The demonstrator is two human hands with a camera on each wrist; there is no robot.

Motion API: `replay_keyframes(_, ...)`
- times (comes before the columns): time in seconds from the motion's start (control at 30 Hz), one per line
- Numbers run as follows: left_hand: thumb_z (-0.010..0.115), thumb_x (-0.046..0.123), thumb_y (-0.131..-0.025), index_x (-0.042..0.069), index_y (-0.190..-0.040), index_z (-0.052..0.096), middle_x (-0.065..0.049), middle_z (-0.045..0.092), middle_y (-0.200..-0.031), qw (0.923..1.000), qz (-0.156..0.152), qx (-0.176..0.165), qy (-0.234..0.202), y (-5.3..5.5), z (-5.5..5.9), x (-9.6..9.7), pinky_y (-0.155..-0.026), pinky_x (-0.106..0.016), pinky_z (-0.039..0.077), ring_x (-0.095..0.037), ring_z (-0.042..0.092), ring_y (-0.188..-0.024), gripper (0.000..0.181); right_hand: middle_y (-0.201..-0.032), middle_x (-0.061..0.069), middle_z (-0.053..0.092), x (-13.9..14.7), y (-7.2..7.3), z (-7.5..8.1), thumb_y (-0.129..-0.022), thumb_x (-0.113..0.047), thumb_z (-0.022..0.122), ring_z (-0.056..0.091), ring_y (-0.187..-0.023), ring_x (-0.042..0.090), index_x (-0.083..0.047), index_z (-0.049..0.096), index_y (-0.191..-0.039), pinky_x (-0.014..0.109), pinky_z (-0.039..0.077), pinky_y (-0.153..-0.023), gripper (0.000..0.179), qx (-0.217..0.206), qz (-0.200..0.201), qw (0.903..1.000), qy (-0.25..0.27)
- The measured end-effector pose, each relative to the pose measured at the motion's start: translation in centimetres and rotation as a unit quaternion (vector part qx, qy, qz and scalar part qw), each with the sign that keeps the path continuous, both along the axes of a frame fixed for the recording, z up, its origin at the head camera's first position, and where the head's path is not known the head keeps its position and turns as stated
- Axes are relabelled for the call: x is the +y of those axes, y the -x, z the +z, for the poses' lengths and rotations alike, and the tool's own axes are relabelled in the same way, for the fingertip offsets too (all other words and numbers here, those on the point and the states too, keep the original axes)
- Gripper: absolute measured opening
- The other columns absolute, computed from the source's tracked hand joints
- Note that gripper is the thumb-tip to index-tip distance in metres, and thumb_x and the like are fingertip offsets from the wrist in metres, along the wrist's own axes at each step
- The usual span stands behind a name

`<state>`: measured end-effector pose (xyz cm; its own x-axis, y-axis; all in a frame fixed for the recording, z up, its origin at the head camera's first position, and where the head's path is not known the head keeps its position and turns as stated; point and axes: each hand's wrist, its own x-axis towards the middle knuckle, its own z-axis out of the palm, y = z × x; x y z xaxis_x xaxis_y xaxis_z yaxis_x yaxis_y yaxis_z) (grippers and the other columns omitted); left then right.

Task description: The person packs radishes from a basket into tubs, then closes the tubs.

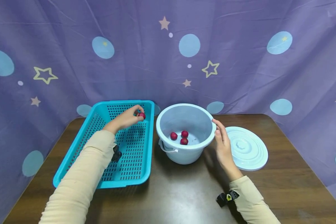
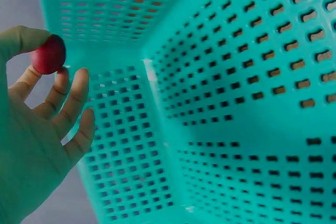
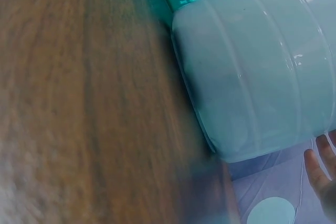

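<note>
My left hand [image 1: 127,118] pinches a small round red ball [image 1: 141,115], possibly a fruit, between thumb and fingertips. It is above the far right part of a turquoise perforated basket [image 1: 152,140]. In the left wrist view the same red ball [image 2: 49,55] sits at the thumb, while the other fingers spread loosely. My right hand [image 1: 223,146] touches the right rim of a light blue bucket [image 1: 182,157] with thumb and fingertips, fingers fairly straight. Three similar red balls [image 1: 184,141] lie on the bucket's bottom. The right wrist view shows the bucket's side [image 3: 257,72] beside my fingers.
A round pale blue lid [image 1: 247,149] lies on the brown wooden table [image 1: 182,193], right of the bucket. The bucket's handle [image 1: 168,149] hangs down on its left, towards the basket. Behind the table hangs a purple curtain [image 1: 145,62] with stars and dots.
</note>
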<state>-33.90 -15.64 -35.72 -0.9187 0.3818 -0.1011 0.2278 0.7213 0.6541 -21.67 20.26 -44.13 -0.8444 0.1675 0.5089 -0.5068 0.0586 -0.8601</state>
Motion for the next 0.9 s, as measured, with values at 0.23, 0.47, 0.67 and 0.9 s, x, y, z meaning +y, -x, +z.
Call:
replay_keyframes(0.23,0.057,0.030,-0.097,0.016,-0.122,0.050,-0.011,0.051,-0.115,0.9990,-0.003,0.044,0.003,-1.2,1.8,0.5,-0.074,-0.039,0.044,-0.027,0.053,-0.093,0.029,-0.138,0.012,0.051,0.2,0.0,0.1,-0.106,-0.010,0.037,0.049,-0.121,0.016,-0.001,0.046,-0.144,0.024,0.039,-0.099,0.040,0.010,0.004,0.9999,0.001)
replay_keyframes(0.47,0.061,0.029,-0.097,0.019,-0.120,0.054,-0.005,0.055,-0.116,0.9959,-0.022,0.085,-0.022,-3.0,4.2,1.7,-0.075,-0.042,0.047,-0.026,0.054,-0.098,0.026,-0.140,0.010,0.050,0.2,0.5,0.3,-0.107,-0.012,0.037,0.048,-0.123,0.016,-0.001,0.045,-0.145,0.025,0.038,-0.101,0.040,0.014,0.011,0.9998,0.000)
replay_keyframes(0.67,0.066,0.024,-0.095,0.021,-0.120,0.055,-0.003,0.058,-0.115,0.9931,-0.064,0.088,-0.044,-4.6,5.3,3.2,-0.075,-0.040,0.050,-0.023,0.055,-0.099,0.028,-0.139,0.016,0.050,0.1,0.2,0.2,-0.107,-0.012,0.037,0.049,-0.121,0.016,-0.001,0.045,-0.144,0.024,0.039,-0.099,0.040,0.017,0.009,0.9998,0.000)
replay_keyframes(0.9,0.073,0.019,-0.090,0.021,-0.121,0.059,-0.001,0.061,-0.110,0.9873,-0.106,0.114,-0.033,-5.7,5.6,4.4,-0.073,-0.037,0.053,-0.020,0.057,-0.097,0.034,-0.139,0.019,0.050,0.0,0.1,-0.1,-0.106,-0.009,0.036,0.049,-0.120,0.016,-0.001,0.044,-0.145,0.024,0.039,-0.099,0.041,0.006,0.003,1.0000,-0.007)
